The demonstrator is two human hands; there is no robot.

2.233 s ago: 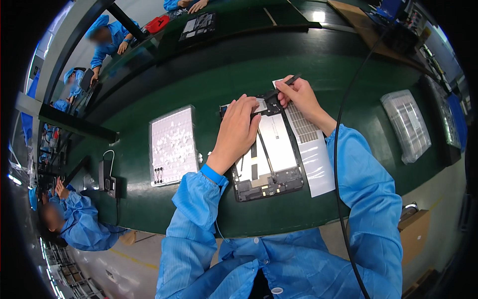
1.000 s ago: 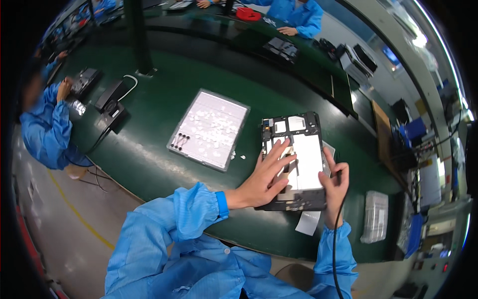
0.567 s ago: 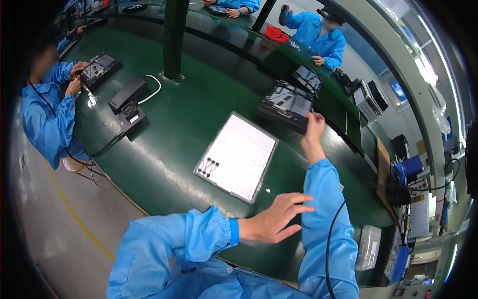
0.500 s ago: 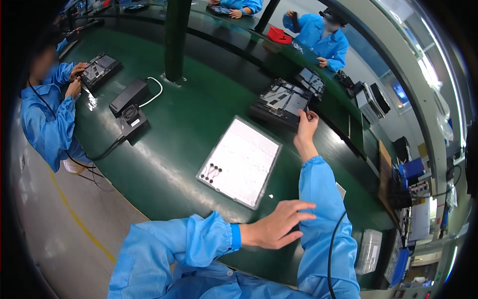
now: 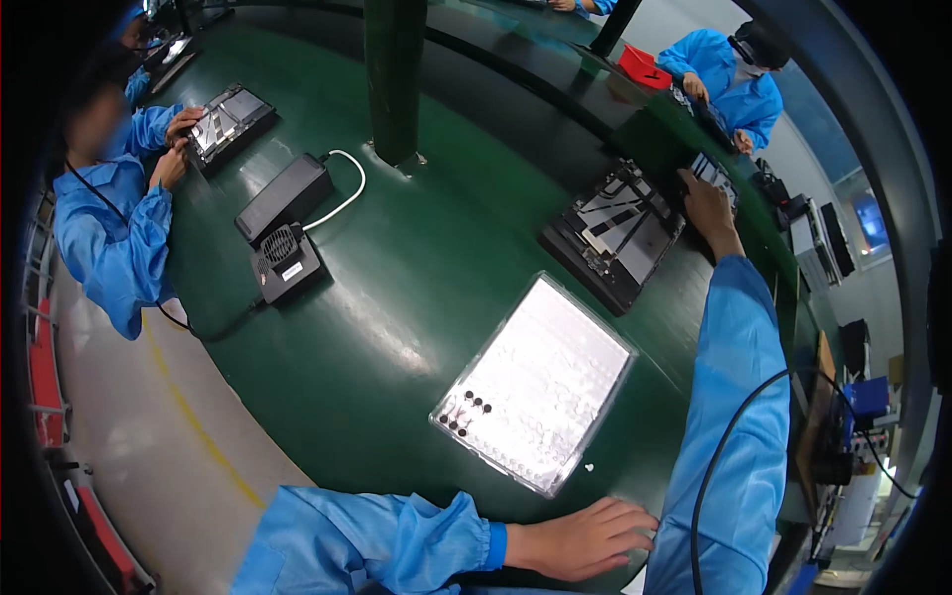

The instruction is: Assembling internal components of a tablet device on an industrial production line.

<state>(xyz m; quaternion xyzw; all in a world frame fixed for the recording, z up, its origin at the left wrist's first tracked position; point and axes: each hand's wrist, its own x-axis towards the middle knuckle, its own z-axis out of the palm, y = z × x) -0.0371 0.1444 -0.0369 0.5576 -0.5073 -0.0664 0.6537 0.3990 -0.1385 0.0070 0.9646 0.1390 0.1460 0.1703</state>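
Observation:
My right hand [image 5: 712,213] reaches far over the table. Its fingers are bent around the near edge of an opened tablet-like device [image 5: 723,182], partly hidden behind the hand. Just left of it lies a second opened device [image 5: 635,226], a thick black slab with grey panels and dark strips showing. My left hand [image 5: 585,540] rests low by my right sleeve, holding nothing, fingers stretched out. Between the hands and the black fan unit lies a clear-rimmed tray [image 5: 555,382] with a white surface. Several small round black parts [image 5: 466,412] sit at its left corner.
A black box [image 5: 285,198] and a fan unit [image 5: 288,263], joined by a white cable, stand on the green table. Behind them rises a green post [image 5: 395,89]. At left, a co-worker handles another opened device [image 5: 230,124]. Across the table, another person works beside a red bin [image 5: 645,67].
My right hand has left the corner of the nearer device and reached farther, to the other one. My left hand has lowered beside my right sleeve. The whole view has shifted.

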